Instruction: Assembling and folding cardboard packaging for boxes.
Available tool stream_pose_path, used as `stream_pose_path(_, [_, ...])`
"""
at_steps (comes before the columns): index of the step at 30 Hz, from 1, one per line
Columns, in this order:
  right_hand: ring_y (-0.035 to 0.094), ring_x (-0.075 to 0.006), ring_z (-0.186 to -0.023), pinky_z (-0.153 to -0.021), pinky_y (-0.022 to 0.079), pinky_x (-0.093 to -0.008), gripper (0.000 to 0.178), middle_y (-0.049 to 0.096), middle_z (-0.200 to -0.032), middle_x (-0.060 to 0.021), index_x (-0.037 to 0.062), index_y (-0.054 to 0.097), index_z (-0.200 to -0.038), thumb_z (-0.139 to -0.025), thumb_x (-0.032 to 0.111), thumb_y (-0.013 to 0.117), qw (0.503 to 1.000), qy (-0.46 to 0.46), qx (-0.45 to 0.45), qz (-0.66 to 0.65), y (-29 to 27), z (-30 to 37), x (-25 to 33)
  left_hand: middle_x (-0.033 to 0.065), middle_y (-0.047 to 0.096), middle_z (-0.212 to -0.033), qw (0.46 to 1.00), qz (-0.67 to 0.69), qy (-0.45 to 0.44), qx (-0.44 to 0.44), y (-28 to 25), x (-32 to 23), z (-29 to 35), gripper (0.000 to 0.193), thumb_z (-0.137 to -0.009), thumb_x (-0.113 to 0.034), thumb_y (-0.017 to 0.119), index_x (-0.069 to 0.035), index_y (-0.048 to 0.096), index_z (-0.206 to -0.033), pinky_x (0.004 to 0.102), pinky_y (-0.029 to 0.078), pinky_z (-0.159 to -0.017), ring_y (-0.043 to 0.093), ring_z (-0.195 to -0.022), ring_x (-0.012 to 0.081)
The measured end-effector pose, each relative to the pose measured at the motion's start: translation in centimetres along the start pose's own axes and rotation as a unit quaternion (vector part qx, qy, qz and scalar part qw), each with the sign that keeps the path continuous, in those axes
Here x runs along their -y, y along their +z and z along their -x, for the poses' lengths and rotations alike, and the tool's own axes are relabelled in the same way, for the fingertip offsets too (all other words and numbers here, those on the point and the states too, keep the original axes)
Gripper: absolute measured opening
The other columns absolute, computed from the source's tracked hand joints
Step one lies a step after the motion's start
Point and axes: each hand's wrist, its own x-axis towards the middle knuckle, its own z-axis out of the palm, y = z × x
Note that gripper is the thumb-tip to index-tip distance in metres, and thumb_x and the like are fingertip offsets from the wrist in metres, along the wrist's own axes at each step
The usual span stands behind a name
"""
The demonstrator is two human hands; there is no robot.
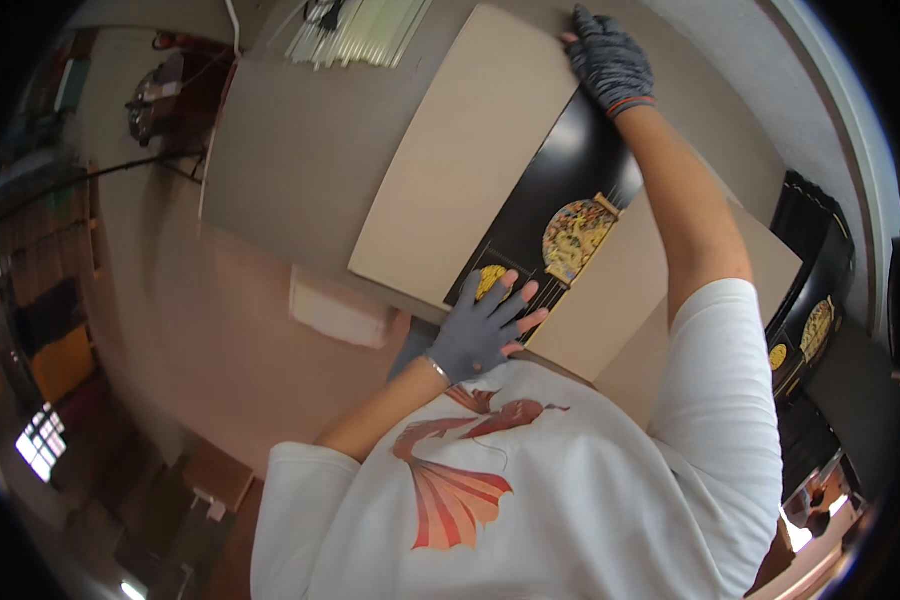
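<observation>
My left hand [475, 325], in a grey fingerless glove, lies with its fingers spread over the near end of a glossy black panel [530, 195]. The panel carries a round, multicoloured, gold-toned design [575, 240] and a smaller yellow round [492, 281], partly under my fingers. Beige boards flank it, one on the left [460, 150] and one on the right [610, 300]. At the panel's far end is my right hand [610, 65], in a dark grey knitted glove, its fingers stretched out near the left board's corner. My right forearm covers part of the panel.
A grey worktable [290, 160] bears the boards. Pale translucent strips [360, 35] lie at its far left. Another black decorated panel [805, 310] stands at the right by the wall. A white bundle [340, 308] sits below the table's left edge.
</observation>
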Motion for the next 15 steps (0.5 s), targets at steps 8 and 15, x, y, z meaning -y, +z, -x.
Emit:
stream_pose_path(8, [0.057,-0.0341,-0.111,-0.094,0.043,-0.0548,0.039,0.06,-0.117,-0.0107,0.0192,0.062,-0.12,-0.084,0.034,0.062,0.952,-0.281,-0.067,-0.104,-2.3,12.4,14.2,0.0115,0.027,-0.159,1.0,0.01,-0.013,0.012,0.7,0.2,0.4,0.074,-0.083,-0.049,0.065,-0.027,0.039,-0.149,0.0616,0.021,-0.113,0.019,-0.148,0.0369])
stream_pose_path(15, [0.055,-0.0314,-0.115,-0.095,0.041,-0.0511,0.04,0.057,-0.114,-0.0067,0.0201,0.06,-0.119,-0.084,0.042,0.06,0.896,-0.386,-0.011,-0.218,-3.4,21.4,22.3,0.0047,0.055,-0.123,0.998,-0.012,-0.003,-0.059,2.6,-0.9,2.7,0.036,-0.084,-0.039,0.065,-0.023,0.067,-0.116,0.0559,0.034,-0.092,0.047,-0.116,0.0298])
